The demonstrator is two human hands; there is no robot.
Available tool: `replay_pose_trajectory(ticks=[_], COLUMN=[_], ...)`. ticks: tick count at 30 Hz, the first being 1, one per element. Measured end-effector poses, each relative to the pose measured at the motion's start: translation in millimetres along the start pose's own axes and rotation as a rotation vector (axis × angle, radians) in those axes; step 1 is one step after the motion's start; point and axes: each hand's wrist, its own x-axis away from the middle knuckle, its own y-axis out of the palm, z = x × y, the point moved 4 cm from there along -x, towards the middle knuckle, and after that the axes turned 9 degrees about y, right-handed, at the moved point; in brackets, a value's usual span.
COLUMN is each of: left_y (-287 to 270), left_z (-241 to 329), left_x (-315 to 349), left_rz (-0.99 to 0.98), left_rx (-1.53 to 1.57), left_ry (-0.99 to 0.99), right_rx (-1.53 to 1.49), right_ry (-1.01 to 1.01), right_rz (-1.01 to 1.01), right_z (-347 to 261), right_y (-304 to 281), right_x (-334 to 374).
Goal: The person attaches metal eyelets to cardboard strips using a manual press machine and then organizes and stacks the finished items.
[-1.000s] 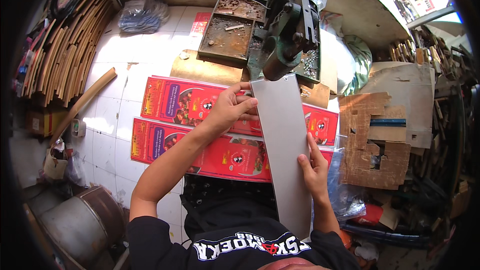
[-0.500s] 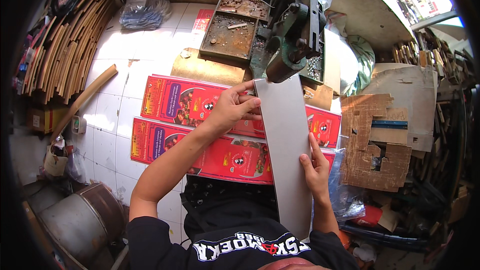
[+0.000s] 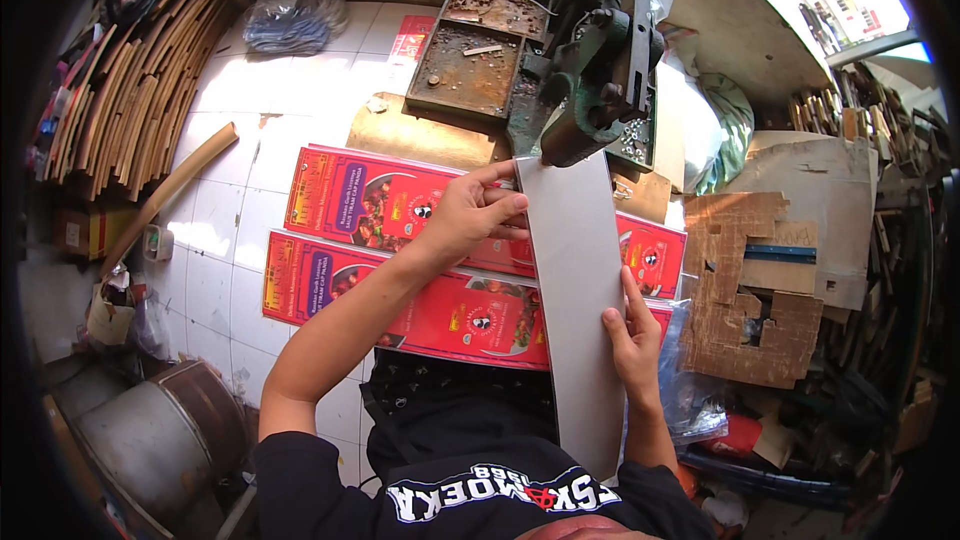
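Note:
A long, flat grey panel (image 3: 578, 290) slants from my lap up to the green metal press (image 3: 582, 130), its far end under the press head. At its left edge, close to that far end, my left hand (image 3: 475, 218) pinches the panel between thumb and fingers. Lower down on the opposite edge, my right hand (image 3: 634, 332) grips it with the thumb on top and some fingers hidden. Beneath the panel lie two rows of red printed sheets, an upper red sheet (image 3: 352, 202) and a lower red sheet (image 3: 440, 312), both partly covered by my left forearm and the panel.
Rusty compartment trays (image 3: 465, 75) with small metal bits stand left of the press. Brown cardboard (image 3: 715, 315) lies to the right, beside clear plastic bags (image 3: 698, 410). Stacked strips (image 3: 150, 90) lean at the far left, above a metal drum (image 3: 165, 430).
The view has shifted slightly, so the press appears a little farther right. Both hands keep the same hold on the panel, which stays under the press head.

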Motion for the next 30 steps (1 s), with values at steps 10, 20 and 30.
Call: replay_pose_trajectory(ticks=[10,20,30], left_y=[-0.6,-1.1,4.7], left_z=[-0.5,-0.8,5.0], left_x=[0.3,-0.2,5.1], left_rz=[-0.004,-0.002,0.063], left_rx=[-0.003,0.006,-0.014], left_ry=[-0.001,-0.006,0.049], right_rx=[-0.011,-0.012,-0.025], right_ry=[0.033,0.035,0.050], right_rz=[-0.012,-0.010,-0.016], right_z=[1.8,2.7,-0.1], right_y=[-0.2,-0.2,0.4], right_x=[-0.1,-0.4,0.5])
